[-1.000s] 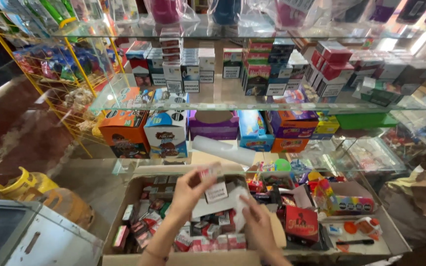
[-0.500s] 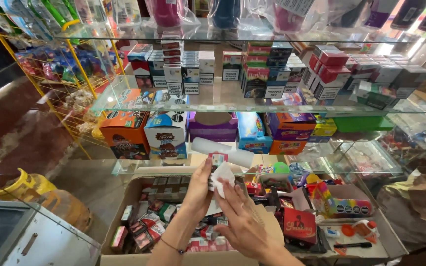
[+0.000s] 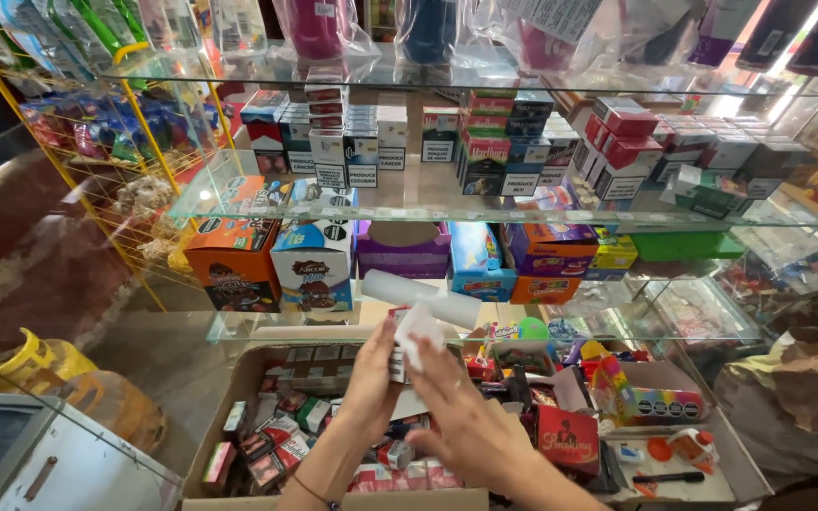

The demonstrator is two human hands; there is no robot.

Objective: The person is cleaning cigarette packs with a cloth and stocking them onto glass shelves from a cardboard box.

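Note:
My left hand is raised over an open cardboard box and grips a small white pack at its lower part. My right hand is just right of it, fingers spread, with the fingertips touching the pack's lower edge. The box below holds several small red, white and dark packs. Both hands sit in front of the lowest glass shelf, near a white roll lying on it.
Glass shelves carry stacked small packs above and colourful boxes below. A yellow wire rack stands left, a yellow canister lower left. Sweets and a red box lie at right.
Both hands rose out of the cardboard box with the white pack. The right hand, low in the box before, came up beside the left and now touches the pack.

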